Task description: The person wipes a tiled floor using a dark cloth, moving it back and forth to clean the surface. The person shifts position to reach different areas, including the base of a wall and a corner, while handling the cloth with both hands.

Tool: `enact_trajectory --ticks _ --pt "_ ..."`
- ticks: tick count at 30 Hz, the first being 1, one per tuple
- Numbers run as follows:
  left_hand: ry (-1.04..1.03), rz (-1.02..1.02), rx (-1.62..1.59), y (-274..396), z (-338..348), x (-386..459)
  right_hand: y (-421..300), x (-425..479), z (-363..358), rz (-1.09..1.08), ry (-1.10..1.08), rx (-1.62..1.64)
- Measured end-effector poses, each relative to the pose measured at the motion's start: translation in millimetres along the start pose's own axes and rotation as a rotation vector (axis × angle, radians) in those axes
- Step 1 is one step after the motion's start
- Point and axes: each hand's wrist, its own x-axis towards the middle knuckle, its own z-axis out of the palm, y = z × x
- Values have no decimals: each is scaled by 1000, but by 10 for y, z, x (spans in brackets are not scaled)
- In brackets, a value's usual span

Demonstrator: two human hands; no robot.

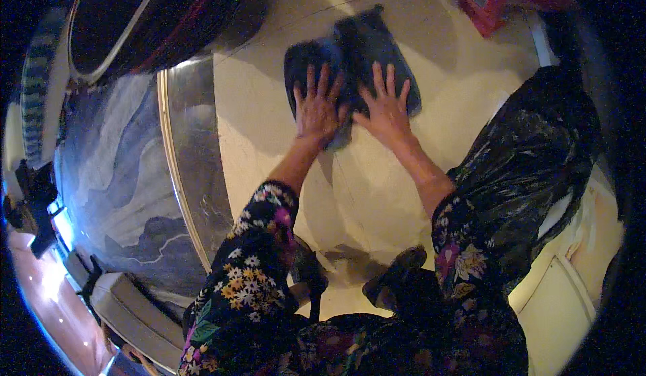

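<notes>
A dark blue folded cloth or garment (373, 37) lies on the pale floor in front of me, with two upper lobes and a small tip at its top. My left hand (319, 108) rests flat on its left part, fingers spread. On the right part lies my right hand (387, 106), also flat with spread fingers. Neither hand is closed around the fabric. Floral dark sleeves cover both my arms. Exactly what kind of garment it is, I cannot tell.
A black plastic bag (525, 154) stands at the right. Farther up are a red object (489, 2) and a large dark rounded object (166, 17). A grey patterned rug or floor panel (126, 174) lies left beyond a metal strip (174, 159). A beige cushioned piece (136, 315) sits lower left.
</notes>
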Motion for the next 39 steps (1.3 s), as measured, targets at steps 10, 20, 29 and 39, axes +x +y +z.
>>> enact_trajectory --ticks 10,20,29,39 --pt "25 -215 60 -1029 -55 -962 -928 -7 516 -223 -10 -73" --pt "65 -1012 119 -2204 -442 -1324 -2356 523 783 -449 -31 207" --pt "192 -592 332 -1571 -115 -369 -1540 606 657 -266 64 184" --pt "48 -267 105 63 119 -445 -435 -518 224 93 393 365"
